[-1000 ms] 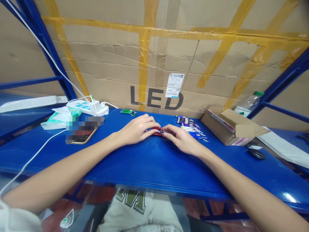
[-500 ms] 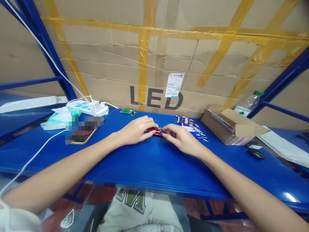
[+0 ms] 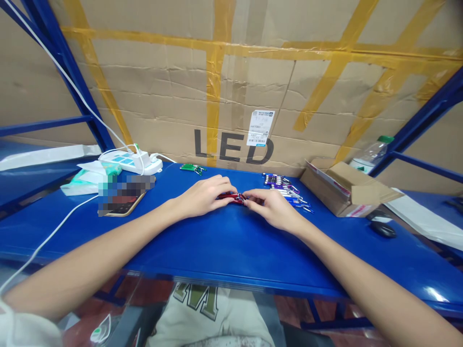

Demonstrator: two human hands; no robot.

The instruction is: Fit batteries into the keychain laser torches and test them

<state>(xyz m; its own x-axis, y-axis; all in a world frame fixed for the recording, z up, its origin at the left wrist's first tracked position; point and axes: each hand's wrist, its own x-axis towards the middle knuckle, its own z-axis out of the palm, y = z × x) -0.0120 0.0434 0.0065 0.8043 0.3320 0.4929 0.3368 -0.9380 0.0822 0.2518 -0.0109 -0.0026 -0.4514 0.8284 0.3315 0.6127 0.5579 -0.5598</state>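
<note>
Several slim, shiny red sticks with silver clip ends [image 3: 236, 198] lie close together at the middle of the blue table; their exact kind is too small to tell. My left hand [image 3: 210, 193] is closed over their left part, thumb at the near side and fingers over the far side. At their right end, the thumb and fingertips of my right hand [image 3: 269, 205] pinch the clip end. My fingers partly hide the sticks. Beyond my right hand lie similar blue, purple and dark sticks with clips [image 3: 280, 183]. Farther back sits a small green group [image 3: 193, 168].
A cardboard box [image 3: 340, 190] with raised flaps stands right, near a black mouse [image 3: 383, 229] and a clear bottle [image 3: 376, 152]. A phone [image 3: 126, 205], a tissue pack [image 3: 90, 178] and a white power strip [image 3: 133, 160] with cables lie left. Taped cardboard [image 3: 162, 101] walls the back.
The clip end of the red sticks has turned slightly between my right fingertips, which sit a little flatter. My left hand stays almost still.
</note>
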